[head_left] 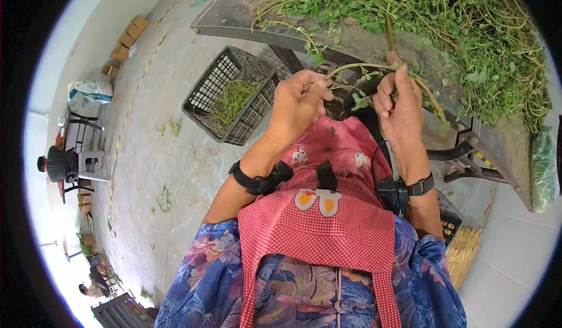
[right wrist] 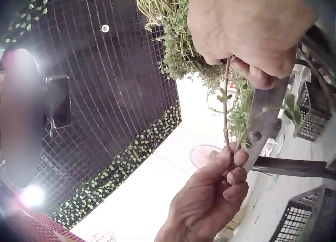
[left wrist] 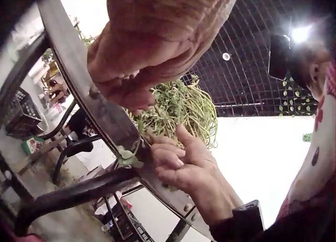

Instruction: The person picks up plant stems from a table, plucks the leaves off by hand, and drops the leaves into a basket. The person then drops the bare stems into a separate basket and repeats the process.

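at the near edge of a dark, flat worktop with a metal rim (head_left: 225,19), above the lap, a slender green stem with small leaves (head_left: 358,65) is held up between two bare hands. the left hand (head_left: 298,100) pinches one end between thumb and bent fingers; the right hand (head_left: 401,102) pinches it further along, thumb against forefinger, the other fingers curled in. so each grip is closed on the stem, and the two grips are apart, with a bowed length arching between them. two holding points probably keep that flimsy length steady and its side leaves exposed within easy reach; the light pinches seem suited to something so thin and soft.

on the worktop, a thick, tangled heap of leafy green stems (head_left: 486,41) lies just beyond the hands, which likely spares any long reach. a long, pale brownish stalk (head_left: 389,23) runs from beside the right hand towards that heap; whether it is part of the held stem, i cannot tell.

on the grey floor (head_left: 187,170) to the left, near the worktop, sits a black, slatted plastic crate (head_left: 253,116) holding thin, mostly bare green stalks (head_left: 234,101). its open top presumably makes it easy to reach from the left side.
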### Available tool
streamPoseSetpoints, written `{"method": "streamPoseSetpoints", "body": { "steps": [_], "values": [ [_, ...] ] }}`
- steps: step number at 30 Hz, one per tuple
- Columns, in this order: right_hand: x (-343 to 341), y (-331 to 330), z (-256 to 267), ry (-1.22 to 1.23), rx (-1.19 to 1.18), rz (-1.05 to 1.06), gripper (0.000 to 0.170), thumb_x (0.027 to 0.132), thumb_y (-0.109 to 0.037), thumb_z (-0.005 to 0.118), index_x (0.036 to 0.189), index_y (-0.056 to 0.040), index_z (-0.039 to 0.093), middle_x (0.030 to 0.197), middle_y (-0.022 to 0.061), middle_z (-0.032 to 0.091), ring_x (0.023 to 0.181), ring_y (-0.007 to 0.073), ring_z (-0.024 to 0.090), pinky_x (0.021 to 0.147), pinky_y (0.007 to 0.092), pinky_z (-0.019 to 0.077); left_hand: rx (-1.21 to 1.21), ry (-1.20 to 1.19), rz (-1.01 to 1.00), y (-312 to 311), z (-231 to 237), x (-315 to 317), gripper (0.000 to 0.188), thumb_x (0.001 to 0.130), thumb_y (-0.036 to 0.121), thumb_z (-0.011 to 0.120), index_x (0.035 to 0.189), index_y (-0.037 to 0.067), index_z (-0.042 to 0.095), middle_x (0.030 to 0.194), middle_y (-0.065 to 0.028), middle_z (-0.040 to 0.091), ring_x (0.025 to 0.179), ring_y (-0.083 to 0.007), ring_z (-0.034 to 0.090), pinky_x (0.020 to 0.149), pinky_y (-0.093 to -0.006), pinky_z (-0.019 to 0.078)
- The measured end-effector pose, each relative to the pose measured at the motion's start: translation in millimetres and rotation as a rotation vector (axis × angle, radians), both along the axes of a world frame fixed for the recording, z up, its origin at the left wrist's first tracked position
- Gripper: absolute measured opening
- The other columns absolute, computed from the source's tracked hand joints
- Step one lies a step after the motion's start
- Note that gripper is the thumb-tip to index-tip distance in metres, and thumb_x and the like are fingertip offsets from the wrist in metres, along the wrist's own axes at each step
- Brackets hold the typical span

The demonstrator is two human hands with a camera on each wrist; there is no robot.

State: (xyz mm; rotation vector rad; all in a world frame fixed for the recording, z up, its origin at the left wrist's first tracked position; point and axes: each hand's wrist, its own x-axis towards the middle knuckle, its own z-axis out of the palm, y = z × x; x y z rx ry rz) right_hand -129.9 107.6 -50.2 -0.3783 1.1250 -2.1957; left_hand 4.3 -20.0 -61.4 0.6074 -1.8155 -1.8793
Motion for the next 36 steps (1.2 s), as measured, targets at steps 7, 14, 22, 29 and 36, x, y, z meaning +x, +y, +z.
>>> {"method": "streamPoseSetpoints", "body": {
  "steps": [7, 14, 22, 29, 36],
  "values": [
    [0, -5, -3, 0.044, 0.181, 0.159, 0.033, 0.092, -0.036, 0.051, 0.086, -0.0045, 0.055, 0.055, -0.0045, 0.04, 0.042, 0.0043, 0.033, 0.036, 0.0199, 0.0217, -0.269, -0.005, 0.037, 0, -6, 2, 0.017, 0.093, 0.014, 0.05, 0.095, -0.001, 0.058, 0.071, -0.0035, 0.06, 0.05, -0.0038, 0.048, 0.044, -0.0183, 0.0402],
    [-21, 16, 10, 0.655, 0.585, 0.651, 0.037, 0.089, -0.033, 0.056, 0.066, -0.0043, 0.061, 0.055, -0.003, 0.049, 0.043, 0.0031, 0.034, 0.039, 0.0196, 0.0223, -0.465, -0.069, 0.142, -17, -11, 6, 0.015, 0.092, 0.012, 0.05, 0.089, 0.0, 0.06, 0.066, 0.0001, 0.059, 0.05, -0.0039, 0.047, 0.044, -0.0196, 0.0382],
    [-14, 13, 14, 0.245, 0.258, 0.624, 0.029, 0.093, -0.027, 0.051, 0.088, 0.0004, 0.061, 0.066, 0.0021, 0.054, 0.048, 0.0036, 0.042, 0.038, 0.0174, 0.0262, -0.233, -0.06, 0.112, -25, -8, 8, 0.018, 0.093, 0.015, 0.05, 0.096, -0.001, 0.058, 0.07, -0.0015, 0.059, 0.049, -0.0039, 0.047, 0.042, -0.0174, 0.038],
    [-1, -14, 15, 0.061, 0.218, 0.482, 0.037, 0.089, -0.034, 0.058, 0.101, 0.001, 0.059, 0.058, -0.0051, 0.045, 0.038, 0.0021, 0.031, 0.035, 0.0178, 0.0207, -0.219, -0.064, 0.043, -8, -4, 9, 0.018, 0.093, 0.016, 0.051, 0.096, 0.0, 0.058, 0.071, -0.0028, 0.059, 0.05, -0.0041, 0.048, 0.042, -0.0177, 0.0389],
    [-3, -4, 12, 0.269, 0.295, 0.704, 0.028, 0.086, -0.028, 0.062, 0.083, -0.0005, 0.061, 0.054, -0.0053, 0.044, 0.041, 0.0026, 0.036, 0.036, 0.0185, 0.0216, -0.335, -0.07, 0.082, -13, -12, 11, 0.017, 0.093, 0.014, 0.05, 0.095, -0.001, 0.058, 0.069, -0.0024, 0.058, 0.048, -0.004, 0.046, 0.042, -0.0182, 0.038]
  ]
}}
